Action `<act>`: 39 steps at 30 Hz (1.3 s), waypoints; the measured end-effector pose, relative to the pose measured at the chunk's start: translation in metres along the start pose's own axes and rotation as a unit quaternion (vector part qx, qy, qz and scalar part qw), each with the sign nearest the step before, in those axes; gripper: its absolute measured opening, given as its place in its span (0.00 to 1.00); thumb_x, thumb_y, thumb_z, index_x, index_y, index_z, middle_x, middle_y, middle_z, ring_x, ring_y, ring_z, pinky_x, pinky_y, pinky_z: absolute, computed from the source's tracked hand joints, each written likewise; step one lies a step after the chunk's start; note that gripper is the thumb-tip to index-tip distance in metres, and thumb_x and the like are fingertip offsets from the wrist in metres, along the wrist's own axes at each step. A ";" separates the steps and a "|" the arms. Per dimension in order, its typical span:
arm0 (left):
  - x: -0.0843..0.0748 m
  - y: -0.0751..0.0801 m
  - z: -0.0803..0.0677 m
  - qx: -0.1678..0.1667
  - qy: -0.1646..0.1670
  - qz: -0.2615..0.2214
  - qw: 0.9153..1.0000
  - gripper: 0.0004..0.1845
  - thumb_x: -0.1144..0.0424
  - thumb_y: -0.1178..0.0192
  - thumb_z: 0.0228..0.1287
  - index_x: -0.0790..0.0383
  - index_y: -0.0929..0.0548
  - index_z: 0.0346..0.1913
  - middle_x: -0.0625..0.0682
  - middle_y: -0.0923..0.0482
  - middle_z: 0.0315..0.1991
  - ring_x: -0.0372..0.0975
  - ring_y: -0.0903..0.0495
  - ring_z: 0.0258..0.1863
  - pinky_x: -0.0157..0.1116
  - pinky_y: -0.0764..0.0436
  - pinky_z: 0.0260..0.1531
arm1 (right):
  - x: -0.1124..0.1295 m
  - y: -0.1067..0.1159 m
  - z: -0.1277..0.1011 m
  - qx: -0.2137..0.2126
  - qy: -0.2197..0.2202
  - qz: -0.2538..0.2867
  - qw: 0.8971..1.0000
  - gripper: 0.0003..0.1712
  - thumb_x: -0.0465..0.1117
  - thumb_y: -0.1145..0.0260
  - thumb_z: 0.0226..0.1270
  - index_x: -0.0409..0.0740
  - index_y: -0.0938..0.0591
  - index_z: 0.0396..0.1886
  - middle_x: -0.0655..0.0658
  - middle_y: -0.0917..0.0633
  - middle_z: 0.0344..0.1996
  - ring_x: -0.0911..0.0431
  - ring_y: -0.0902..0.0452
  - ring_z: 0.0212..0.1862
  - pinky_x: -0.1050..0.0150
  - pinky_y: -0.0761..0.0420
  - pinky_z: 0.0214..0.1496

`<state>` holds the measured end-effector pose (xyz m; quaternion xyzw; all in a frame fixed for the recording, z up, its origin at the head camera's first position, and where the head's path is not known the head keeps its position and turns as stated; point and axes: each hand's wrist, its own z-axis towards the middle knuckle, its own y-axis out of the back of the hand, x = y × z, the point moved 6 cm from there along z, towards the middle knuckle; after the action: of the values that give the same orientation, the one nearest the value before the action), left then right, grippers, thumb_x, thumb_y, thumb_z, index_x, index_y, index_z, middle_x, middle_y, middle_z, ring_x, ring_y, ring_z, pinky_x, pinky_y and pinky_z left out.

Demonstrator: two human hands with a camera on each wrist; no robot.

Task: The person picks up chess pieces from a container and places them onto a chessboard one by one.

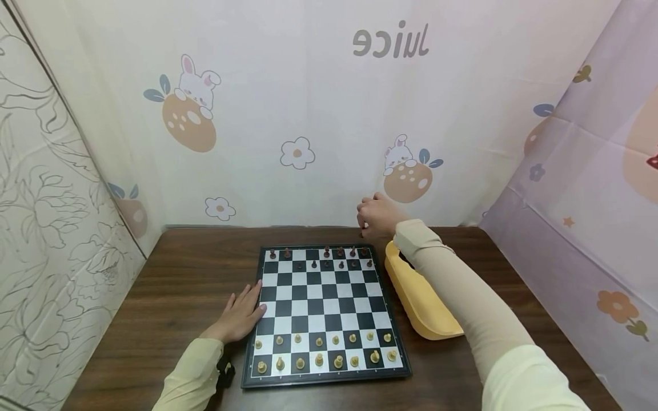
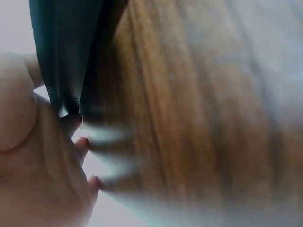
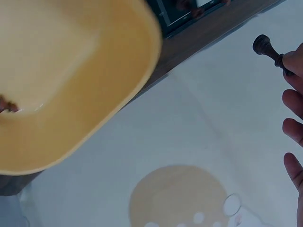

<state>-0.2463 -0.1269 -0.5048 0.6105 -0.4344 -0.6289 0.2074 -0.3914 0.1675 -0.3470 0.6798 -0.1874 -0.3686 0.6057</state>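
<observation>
A chessboard (image 1: 329, 306) lies on the table with several dark red pieces (image 1: 326, 252) on its far two rows and several cream pieces (image 1: 338, 361) on its near two. My left hand (image 1: 239, 317) rests against the board's left edge, fingers extended. In the left wrist view, its palm (image 2: 42, 170) is beside the board's dark rim (image 2: 68, 47). Raised beyond the board's far right corner, my right hand (image 1: 379, 217) pinches a dark chess piece (image 3: 267, 47) between thumb and finger, as the right wrist view shows. The piece is hidden in the head view.
A yellow container (image 1: 418, 299) stands right of the board, partly under my right forearm. Inside it, a reddish-brown piece (image 3: 7, 105) shows in the right wrist view. A printed curtain (image 1: 308, 114) hangs behind the wooden table (image 1: 205, 257), with more cloth on both sides.
</observation>
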 end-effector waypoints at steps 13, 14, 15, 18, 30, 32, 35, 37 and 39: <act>0.000 0.001 0.002 -0.003 -0.001 0.000 1.000 0.35 0.51 0.57 0.74 0.68 0.52 0.74 0.64 0.52 0.73 0.58 0.57 0.72 0.59 0.64 0.66 | 0.029 0.003 0.033 0.004 0.012 0.011 1.000 0.03 0.46 0.26 0.49 0.55 0.12 0.23 0.56 0.20 0.29 0.57 0.30 0.38 0.58 0.33 0.47; 0.001 0.000 0.002 -0.003 -0.002 -0.002 1.000 0.35 0.51 0.57 0.74 0.68 0.52 0.74 0.65 0.52 0.73 0.59 0.57 0.72 0.60 0.64 0.66 | 0.031 0.003 0.035 0.004 0.014 0.009 1.000 0.03 0.46 0.26 0.49 0.55 0.12 0.23 0.57 0.20 0.29 0.57 0.29 0.38 0.58 0.33 0.47; 0.002 0.000 0.003 -0.003 -0.001 -0.001 1.000 0.35 0.51 0.57 0.74 0.68 0.52 0.74 0.64 0.52 0.73 0.58 0.57 0.72 0.59 0.64 0.66 | 0.033 0.004 0.037 0.004 0.016 0.009 1.000 0.03 0.46 0.26 0.49 0.55 0.12 0.23 0.57 0.20 0.29 0.57 0.29 0.38 0.58 0.33 0.47; 0.007 -0.003 0.006 -0.003 -0.002 0.002 1.000 0.36 0.50 0.57 0.74 0.66 0.53 0.75 0.62 0.53 0.74 0.57 0.58 0.73 0.58 0.65 0.67 | 0.039 0.005 0.042 0.004 0.023 0.001 1.000 0.03 0.47 0.27 0.50 0.55 0.12 0.24 0.57 0.20 0.30 0.57 0.29 0.38 0.58 0.33 0.47; 0.010 -0.004 0.006 -0.007 -0.007 0.007 1.000 0.36 0.48 0.58 0.74 0.66 0.53 0.75 0.62 0.52 0.74 0.56 0.58 0.73 0.58 0.65 0.67 | 0.061 -0.006 0.064 0.005 0.041 -0.009 0.999 0.02 0.46 0.28 0.51 0.55 0.13 0.23 0.57 0.21 0.29 0.58 0.30 0.37 0.59 0.34 0.45; 0.006 -0.001 0.004 -0.004 -0.003 0.003 1.000 0.35 0.51 0.57 0.74 0.67 0.53 0.75 0.63 0.52 0.74 0.57 0.57 0.73 0.58 0.64 0.67 | 0.067 -0.010 0.067 0.012 0.050 -0.018 0.999 0.03 0.47 0.28 0.52 0.55 0.13 0.24 0.58 0.20 0.30 0.59 0.30 0.37 0.59 0.34 0.44; 0.001 0.001 0.001 -0.006 -0.003 -0.003 1.000 0.34 0.53 0.56 0.74 0.68 0.52 0.74 0.64 0.51 0.73 0.58 0.57 0.72 0.59 0.64 0.66 | 0.078 -0.014 0.070 0.014 0.066 -0.032 0.997 0.04 0.48 0.28 0.53 0.55 0.12 0.26 0.57 0.19 0.31 0.58 0.29 0.38 0.59 0.33 0.44; 0.000 0.001 0.000 -0.007 -0.004 0.003 1.000 0.34 0.53 0.57 0.74 0.68 0.51 0.74 0.64 0.51 0.73 0.58 0.56 0.72 0.59 0.63 0.66 | 0.085 -0.017 0.071 0.013 0.075 -0.038 0.996 0.04 0.49 0.29 0.53 0.55 0.12 0.26 0.57 0.19 0.31 0.58 0.28 0.38 0.59 0.33 0.43; 0.000 0.000 0.000 -0.009 -0.006 0.007 1.000 0.35 0.52 0.57 0.74 0.68 0.51 0.74 0.64 0.50 0.73 0.58 0.56 0.72 0.59 0.63 0.67 | 0.090 -0.020 0.071 0.016 0.080 -0.039 0.996 0.04 0.48 0.29 0.53 0.55 0.12 0.26 0.58 0.18 0.32 0.58 0.29 0.38 0.60 0.33 0.43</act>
<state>-0.2461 -0.1268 -0.5052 0.6016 -0.4345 -0.6351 0.2141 -0.3879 0.0592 -0.3905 0.7232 -0.1175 -0.3337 0.5932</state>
